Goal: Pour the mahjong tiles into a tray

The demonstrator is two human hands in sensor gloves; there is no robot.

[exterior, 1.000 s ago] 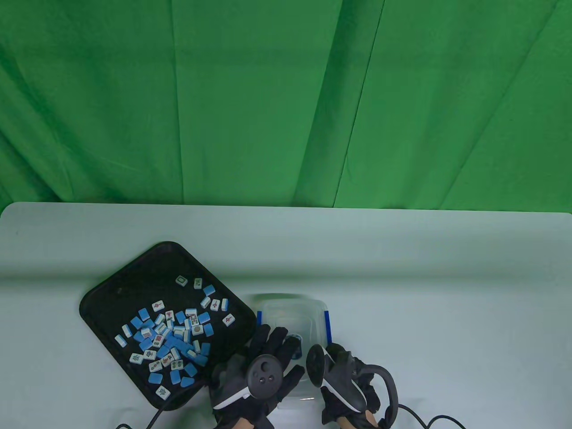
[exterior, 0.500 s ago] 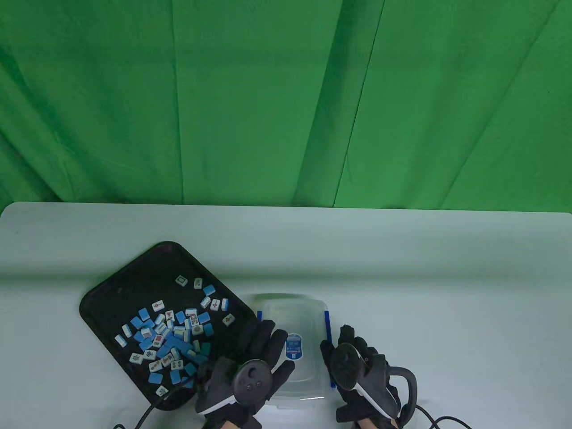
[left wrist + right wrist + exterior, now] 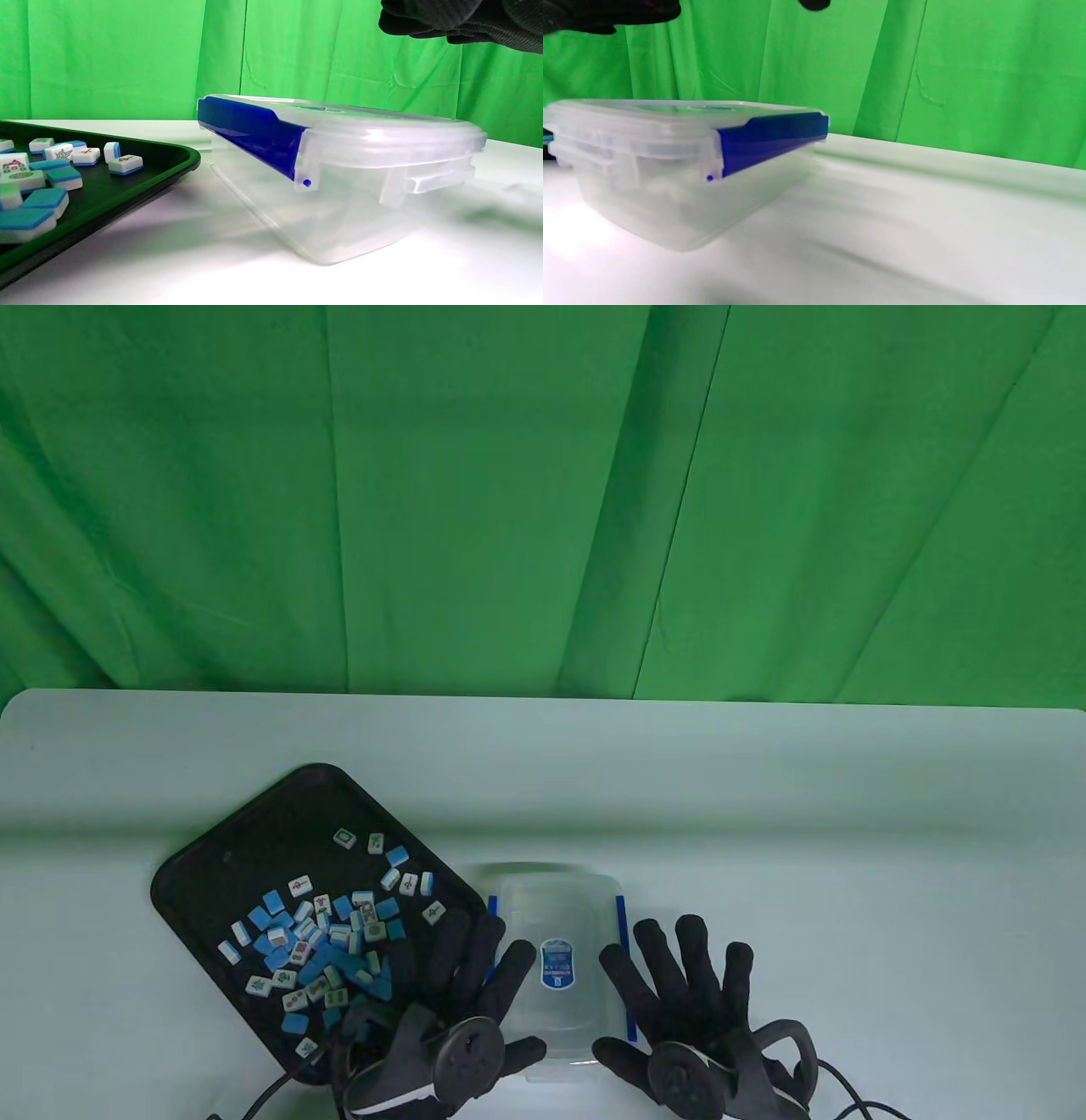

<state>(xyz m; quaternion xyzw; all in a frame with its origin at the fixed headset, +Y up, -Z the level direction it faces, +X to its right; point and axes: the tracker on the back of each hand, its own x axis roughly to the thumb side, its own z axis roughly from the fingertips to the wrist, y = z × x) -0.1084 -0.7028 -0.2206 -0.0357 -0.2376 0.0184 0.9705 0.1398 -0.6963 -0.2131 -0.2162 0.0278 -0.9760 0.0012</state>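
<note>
The mahjong tiles (image 3: 327, 937) lie scattered in the black tray (image 3: 254, 831), just left of the clear box (image 3: 556, 899), some showing blue backs, others white faces with small red and green marks. In the left wrist view the tiles (image 3: 38, 178) sit flat on the tray (image 3: 140, 186), a loose cluster with a few strays nearer the tray's far corner. The tray sits at an angle on the surface, its near-right rim just beside the box without clearly touching it.

The box stands upright on the pale surface (image 3: 764, 814), lid on, a blue latch (image 3: 621, 937) folded down along each long side and a small blue label (image 3: 556, 965) on top. Through the wrist views its walls (image 3: 670, 203) look see-through, nothing visible inside.

Left hand (image 3: 462, 1010) hovers between tray and box, fingers (image 3: 484, 959) spread wide, gripping nothing, one finger over the box's left edge. Right hand (image 3: 687, 1010) sits just right of the box, fingers (image 3: 691, 950) splayed open, holding nothing. In the left wrist view the gloved fingers (image 3: 458, 21) hang above the lid, clear of it.

Behind the surface, a creased green cloth backdrop (image 3: 543, 492) fills the room.
</note>
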